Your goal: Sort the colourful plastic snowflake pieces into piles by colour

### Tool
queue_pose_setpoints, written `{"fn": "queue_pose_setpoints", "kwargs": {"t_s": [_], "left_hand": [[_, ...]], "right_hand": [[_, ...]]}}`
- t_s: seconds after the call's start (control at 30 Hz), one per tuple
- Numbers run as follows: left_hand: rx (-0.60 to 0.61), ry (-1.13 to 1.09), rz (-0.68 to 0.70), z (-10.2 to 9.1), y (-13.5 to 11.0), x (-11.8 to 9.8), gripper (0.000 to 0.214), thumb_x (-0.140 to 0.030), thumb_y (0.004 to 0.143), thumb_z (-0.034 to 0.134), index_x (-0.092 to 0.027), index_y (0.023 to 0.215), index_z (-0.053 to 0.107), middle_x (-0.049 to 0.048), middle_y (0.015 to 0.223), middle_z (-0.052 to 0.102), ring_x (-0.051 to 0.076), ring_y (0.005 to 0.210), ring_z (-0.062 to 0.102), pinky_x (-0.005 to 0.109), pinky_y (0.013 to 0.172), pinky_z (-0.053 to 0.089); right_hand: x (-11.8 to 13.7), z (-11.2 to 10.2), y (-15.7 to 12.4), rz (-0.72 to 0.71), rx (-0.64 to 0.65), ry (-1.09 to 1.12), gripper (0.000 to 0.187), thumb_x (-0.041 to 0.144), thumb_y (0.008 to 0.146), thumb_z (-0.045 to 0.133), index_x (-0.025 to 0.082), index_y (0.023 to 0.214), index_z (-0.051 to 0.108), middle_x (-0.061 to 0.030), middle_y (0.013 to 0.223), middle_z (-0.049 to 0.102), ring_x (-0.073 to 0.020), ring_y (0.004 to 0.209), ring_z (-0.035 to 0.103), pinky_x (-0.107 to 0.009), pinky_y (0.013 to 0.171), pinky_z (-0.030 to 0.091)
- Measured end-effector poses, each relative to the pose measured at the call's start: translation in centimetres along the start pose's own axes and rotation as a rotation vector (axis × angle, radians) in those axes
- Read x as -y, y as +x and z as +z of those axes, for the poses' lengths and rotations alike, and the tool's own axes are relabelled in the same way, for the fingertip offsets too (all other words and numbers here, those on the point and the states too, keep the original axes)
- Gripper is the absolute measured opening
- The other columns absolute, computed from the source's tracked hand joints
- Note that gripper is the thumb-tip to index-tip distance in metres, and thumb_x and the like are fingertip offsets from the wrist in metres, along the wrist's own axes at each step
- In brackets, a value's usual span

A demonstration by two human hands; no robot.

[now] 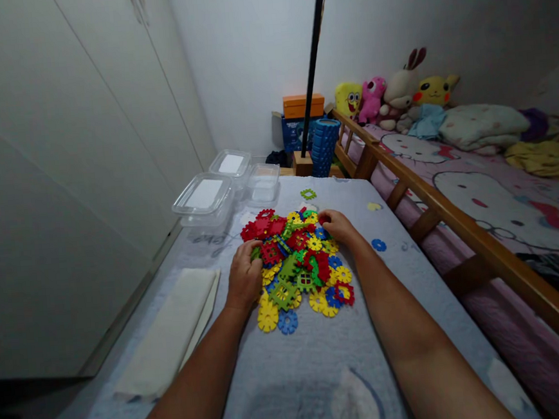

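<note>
A heap of interlocking plastic building pieces (290,260) lies on the cloth-covered surface, with red and green squares and yellow and blue notched discs. At its left edge is my left hand (246,273), its fingers curled round a green plastic piece (256,253) between fingertips and thumb. My right hand (337,226) touches the far right side of the heap, fingers bent inward and closed; whatever they hold is hidden. A yellow disc (268,316) and a blue disc (287,322) lie at the heap's near edge.
Clear lidded boxes (204,199) stand at the back left. A folded cream sheet (173,331) lies left of my left arm. Loose pieces include a green one (308,194) and a blue disc (379,245). A wooden bed rail (424,204) runs along the right; a black pole (314,65) rises behind.
</note>
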State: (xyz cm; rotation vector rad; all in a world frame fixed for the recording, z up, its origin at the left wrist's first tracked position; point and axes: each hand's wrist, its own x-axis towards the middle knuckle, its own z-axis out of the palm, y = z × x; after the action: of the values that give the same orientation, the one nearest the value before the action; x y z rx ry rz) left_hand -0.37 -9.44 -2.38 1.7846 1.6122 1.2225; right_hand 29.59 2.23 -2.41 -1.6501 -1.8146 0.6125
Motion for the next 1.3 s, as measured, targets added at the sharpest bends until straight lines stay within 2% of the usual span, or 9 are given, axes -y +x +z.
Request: {"fn": "queue_pose_setpoints", "kwargs": {"t_s": [0.13, 0.3, 0.5, 0.63, 0.77, 0.97, 1.2, 1.3], "left_hand": [[0.011, -0.043, -0.007, -0.3, 0.0, -0.4, 0.04, -0.027, 0.079, 0.045, -0.021, 0.114, 0.064, 0.0094, 0.127, 0.066, 0.027, 0.127, 0.058, 0.046, 0.117, 0.042], [0.013, -0.012, -0.009, -0.2, 0.0, -0.6, 0.038, -0.034, 0.081, 0.051, -0.02, 0.113, 0.064, 0.0108, 0.123, 0.066, 0.028, 0.123, 0.06, 0.046, 0.114, 0.044], [-0.004, 0.041, 0.003, 0.1, 0.0, -0.3, 0.033, -0.032, 0.081, 0.053, -0.022, 0.111, 0.064, 0.0093, 0.12, 0.067, 0.027, 0.12, 0.061, 0.046, 0.112, 0.046], [-0.007, 0.051, 0.014, 0.2, 0.0, -0.1, 0.032, -0.033, 0.083, 0.053, -0.022, 0.111, 0.064, 0.0093, 0.12, 0.067, 0.027, 0.119, 0.062, 0.045, 0.111, 0.046], [-0.004, 0.06, 0.019, 0.2, 0.1, -0.1, 0.032, -0.034, 0.083, 0.053, -0.022, 0.11, 0.064, 0.0096, 0.118, 0.068, 0.027, 0.117, 0.062, 0.046, 0.109, 0.048], [0.01, 0.079, 0.012, 0.1, 0.1, -0.3, 0.032, -0.033, 0.083, 0.054, -0.021, 0.111, 0.064, 0.0102, 0.12, 0.068, 0.028, 0.119, 0.062, 0.046, 0.11, 0.047], [0.018, 0.081, 0.008, 0.1, 0.1, -0.2, 0.035, -0.034, 0.084, 0.052, -0.019, 0.113, 0.064, 0.0121, 0.122, 0.067, 0.029, 0.121, 0.061, 0.047, 0.112, 0.045], [0.013, 0.079, 0.007, 0.1, 0.1, -0.2, 0.035, -0.033, 0.083, 0.053, -0.019, 0.114, 0.064, 0.0118, 0.122, 0.067, 0.029, 0.12, 0.061, 0.048, 0.111, 0.046]], "right_hand": [[-0.2, 0.2, -0.8, -0.002, -0.074, 0.096, 0.023, 0.018, 0.068, 0.054, 0.02, 0.086, 0.068, -0.0005, 0.082, 0.07, -0.0179, 0.08, 0.063, -0.029, 0.081, 0.05], [-0.3, 0.4, -1.2, 0.058, -0.243, 0.156, 0.025, 0.029, 0.071, 0.06, 0.019, 0.093, 0.066, -0.0025, 0.086, 0.07, -0.0186, 0.079, 0.062, -0.031, 0.08, 0.051], [-0.8, -0.1, -1.1, 0.109, -0.383, 0.076, 0.021, 0.025, 0.073, 0.055, 0.021, 0.091, 0.065, -0.0048, 0.092, 0.071, -0.0187, 0.077, 0.061, -0.032, 0.082, 0.051], [-1.8, -1.3, 0.4, 0.142, -0.436, 0.012, 0.021, 0.02, 0.072, 0.052, 0.021, 0.089, 0.065, -0.0066, 0.093, 0.071, -0.021, 0.084, 0.062, -0.032, 0.085, 0.05], [-3.7, -3.4, 2.8, 0.186, -0.465, -0.056, 0.026, 0.014, 0.068, 0.05, 0.019, 0.087, 0.067, -0.0084, 0.092, 0.071, -0.0231, 0.091, 0.062, -0.034, 0.089, 0.049], [-6.4, -5.9, 5.0, 0.24, -0.495, -0.113, 0.043, 0.012, 0.063, 0.05, 0.016, 0.1, 0.072, -0.0099, 0.097, 0.07, -0.0249, 0.095, 0.062, -0.036, 0.094, 0.049], [-7.4, -6.1, 5.7, 0.233, -0.365, -0.197, 0.049, 0.01, 0.064, 0.054, 0.011, 0.109, 0.072, -0.0171, 0.111, 0.069, -0.0287, 0.103, 0.062, -0.038, 0.098, 0.048], [-7.3, -5.9, 5.7, 0.221, -0.326, -0.291, 0.051, 0.009, 0.067, 0.055, 0.01, 0.115, 0.072, -0.0185, 0.117, 0.068, -0.0298, 0.113, 0.06, -0.037, 0.103, 0.046]]}}
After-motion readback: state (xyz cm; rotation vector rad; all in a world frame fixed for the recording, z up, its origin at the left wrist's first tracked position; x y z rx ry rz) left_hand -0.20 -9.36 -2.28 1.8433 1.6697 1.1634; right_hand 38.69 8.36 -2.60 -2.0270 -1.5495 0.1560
